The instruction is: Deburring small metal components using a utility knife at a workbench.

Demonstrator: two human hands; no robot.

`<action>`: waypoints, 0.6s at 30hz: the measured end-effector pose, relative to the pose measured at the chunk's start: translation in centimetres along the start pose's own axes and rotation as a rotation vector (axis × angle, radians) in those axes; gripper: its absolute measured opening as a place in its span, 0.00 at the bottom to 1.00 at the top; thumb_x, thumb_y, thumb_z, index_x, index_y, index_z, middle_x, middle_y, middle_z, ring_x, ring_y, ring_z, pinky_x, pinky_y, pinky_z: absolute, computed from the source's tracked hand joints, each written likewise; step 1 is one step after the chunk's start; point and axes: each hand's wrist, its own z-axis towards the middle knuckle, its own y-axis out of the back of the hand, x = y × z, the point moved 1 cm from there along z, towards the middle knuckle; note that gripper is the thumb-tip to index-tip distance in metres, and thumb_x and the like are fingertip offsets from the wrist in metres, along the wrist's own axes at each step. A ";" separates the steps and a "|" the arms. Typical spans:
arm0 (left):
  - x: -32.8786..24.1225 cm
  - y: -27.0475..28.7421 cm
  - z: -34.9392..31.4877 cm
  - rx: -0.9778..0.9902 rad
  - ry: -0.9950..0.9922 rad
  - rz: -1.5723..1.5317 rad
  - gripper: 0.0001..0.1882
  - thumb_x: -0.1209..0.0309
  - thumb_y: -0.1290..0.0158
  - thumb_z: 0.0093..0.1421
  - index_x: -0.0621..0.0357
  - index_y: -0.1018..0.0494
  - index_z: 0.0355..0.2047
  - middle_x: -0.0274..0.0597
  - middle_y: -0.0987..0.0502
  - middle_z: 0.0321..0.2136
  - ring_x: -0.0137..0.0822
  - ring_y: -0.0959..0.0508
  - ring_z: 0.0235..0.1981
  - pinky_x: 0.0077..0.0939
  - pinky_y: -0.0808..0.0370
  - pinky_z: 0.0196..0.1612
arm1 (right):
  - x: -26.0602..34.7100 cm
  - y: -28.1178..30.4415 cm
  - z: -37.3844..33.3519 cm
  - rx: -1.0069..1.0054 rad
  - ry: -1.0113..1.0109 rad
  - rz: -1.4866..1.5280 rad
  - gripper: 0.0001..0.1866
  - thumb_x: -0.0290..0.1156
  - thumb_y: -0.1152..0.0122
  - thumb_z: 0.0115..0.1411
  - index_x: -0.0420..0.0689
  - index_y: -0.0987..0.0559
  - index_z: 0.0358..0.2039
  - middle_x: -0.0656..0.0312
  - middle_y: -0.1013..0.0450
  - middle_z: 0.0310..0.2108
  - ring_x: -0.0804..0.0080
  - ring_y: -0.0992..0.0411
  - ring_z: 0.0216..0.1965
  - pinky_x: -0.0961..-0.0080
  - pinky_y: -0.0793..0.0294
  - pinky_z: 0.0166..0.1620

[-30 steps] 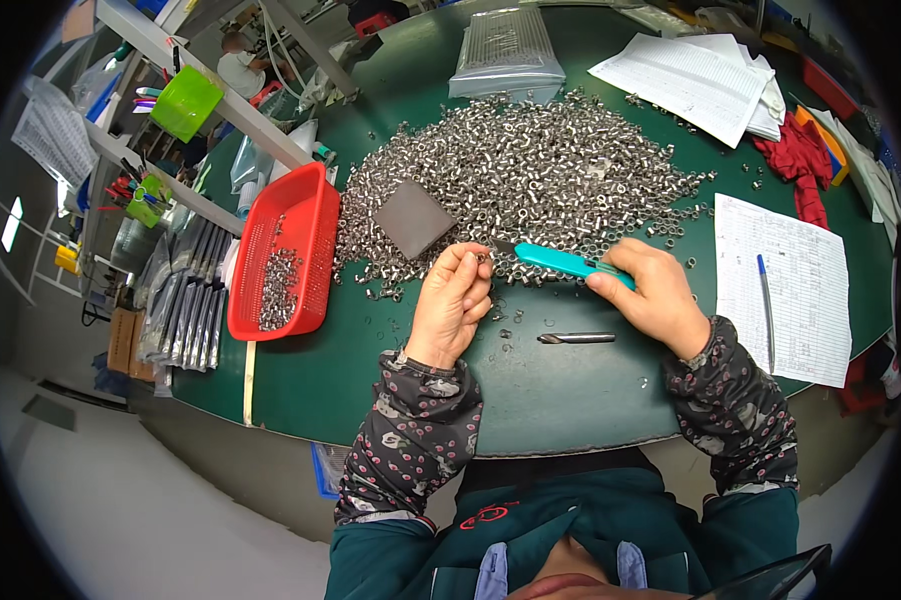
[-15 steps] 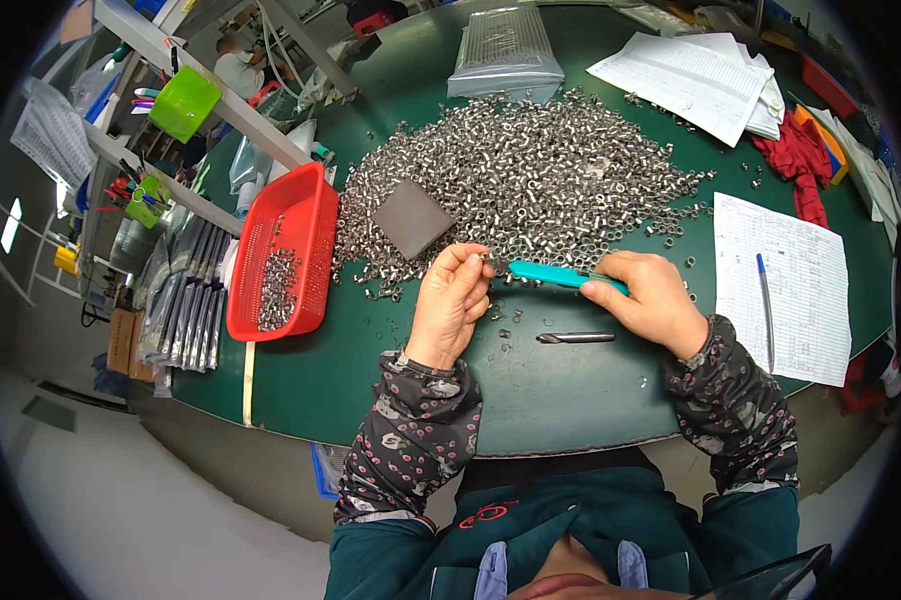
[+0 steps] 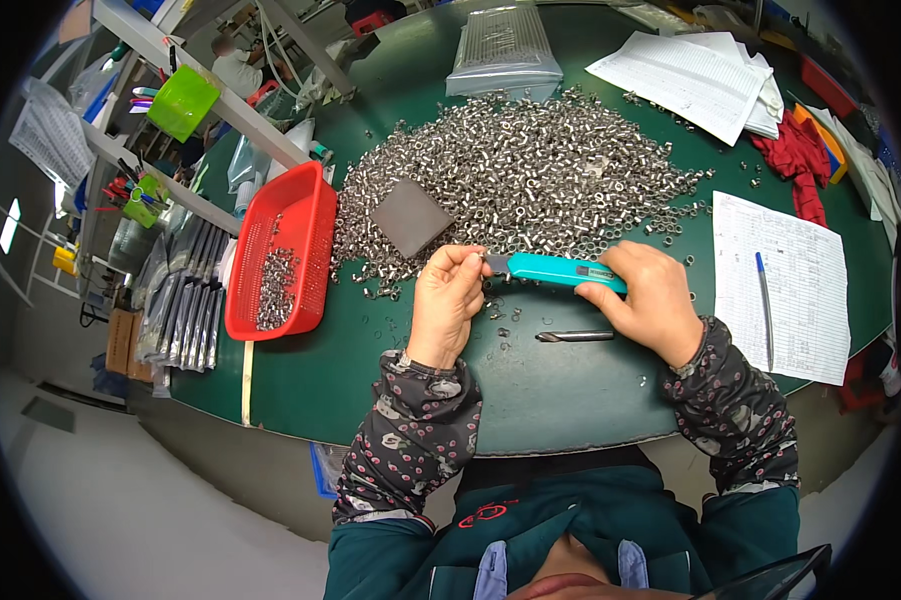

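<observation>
My right hand (image 3: pixel 652 298) is closed round the near end of a teal utility knife (image 3: pixel 555 270). The knife's blade end points left and meets the fingertips of my left hand (image 3: pixel 448 303). Those fingers pinch a small metal ring, mostly hidden by the thumb and forefinger. Beyond both hands spreads a big heap of small shiny metal rings (image 3: pixel 530 160). A dark grey square block (image 3: pixel 411 218) rests on the heap's near left side. On the table just in front of my hands lies a metal drill bit (image 3: pixel 574 337), with thin curled shavings and loose rings to its left.
A red perforated basket (image 3: pixel 315 290) holding some rings stands left of the heap. Printed sheets (image 3: pixel 815 330) with a blue pen (image 3: pixel 764 305) lie at right, beside a red cloth (image 3: pixel 800 165). Farther back are a clear plastic bag (image 3: pixel 505 50) and more papers (image 3: pixel 675 80).
The knife has rolled so its broad side shows more, and my right hand has turned slightly with it. My left hand keeps its pinch in nearly the same place.
</observation>
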 end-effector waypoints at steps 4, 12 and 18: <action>-0.1 0.1 0.0 -0.041 0.040 -0.088 0.05 0.73 0.54 0.58 0.61 0.33 0.33 0.37 0.29 0.23 0.15 0.45 0.11 0.08 0.49 0.12 | 0.1 0.6 0.2 -0.159 0.002 -0.039 0.14 0.39 0.40 0.46 0.41 0.28 0.22 0.56 0.35 0.18 0.58 0.34 0.21 0.67 0.36 0.23; -0.2 -0.2 -0.3 0.011 0.094 -0.143 0.06 0.72 0.56 0.59 0.60 0.32 0.33 0.35 0.30 0.23 0.15 0.45 0.11 0.08 0.48 0.12 | -0.7 0.2 0.1 -0.078 -0.127 0.149 0.16 0.41 0.42 0.49 0.40 0.28 0.23 0.55 0.33 0.18 0.58 0.33 0.20 0.69 0.36 0.23; 0.3 -3.6 -1.7 0.317 0.313 -0.004 0.06 0.71 0.56 0.59 0.60 0.33 0.34 0.34 0.32 0.22 0.14 0.46 0.11 0.07 0.51 0.12 | 0.8 -0.7 0.1 0.016 -0.186 0.444 0.24 0.46 0.35 0.41 0.39 0.31 0.28 0.54 0.34 0.17 0.61 0.33 0.20 0.71 0.35 0.24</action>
